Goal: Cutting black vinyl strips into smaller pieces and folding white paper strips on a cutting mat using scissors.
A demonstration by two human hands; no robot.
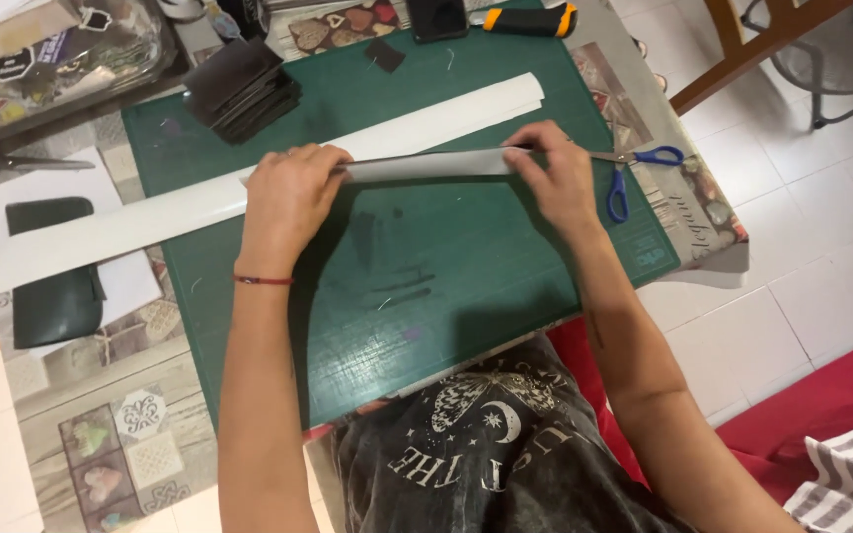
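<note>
A grey strip [426,166] of stiff sheet is lying across the upper part of the green cutting mat [466,266], and both hands are gripping it by its ends. The left hand [286,197] is curling its fingers over the strip's left end, closed down on it, while the right hand [557,176] is pinching the right end, thumb beneath and fingers on top. The two hands are sitting well apart, with the strip stretching between them. Just behind the strip, a long white sheet [249,183] is running slantwise over the mat and out past its left edge. Blue-handled scissors [639,170] are lying just beside the right hand, at the mat's right border. A stack of dark squares [241,89] is resting on the mat's far left corner, and a small dark scrap [384,54] is lying near the far edge. A black pouch [54,271] is sitting on the counter [101,434] to the left, partly on white paper. An orange-and-black cutter [530,20] is lying at the far side.
</note>
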